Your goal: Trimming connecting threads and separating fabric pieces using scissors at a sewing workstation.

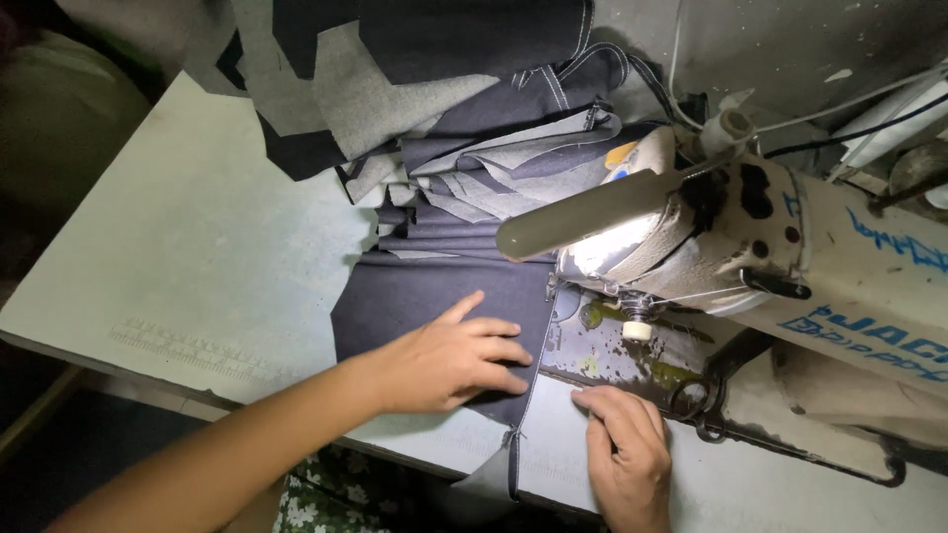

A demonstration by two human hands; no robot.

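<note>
Left hand (449,360) lies flat, fingers spread, palm down on a dark denim piece (415,296) spread on the pale tabletop (197,247); no pinch, just pressing. Its forearm runs off the lower left edge of the view. Right hand (624,449) rests fingers-down on a light fabric strip (548,444) just right of the dark piece's edge, fingers together and flat; the wrist is cut off by the bottom edge, and whether the thumb tucks under the cloth cannot be told. The two hands sit near each other, apart, with the seam edge between them. That edge hangs over the front of the tabletop, where a short stitched tail (511,459) droops; what lies below it is too dark to make out beyond a floral patterned cloth (336,494). A cream sewing machine (790,257) fills the right side, its far end cut off by the frame. A bright lamp tube (583,212) glares over the needle area, washing out the needle and presser foot. The metal bed plate (612,360) is stained and partly shadowed. Scissors (696,405) lie on it, blades hidden under the machine arm. A heap of folded denim pieces (474,128) is piled behind, running out of view at the top. White and black cables (839,109) trail at upper right.
</note>
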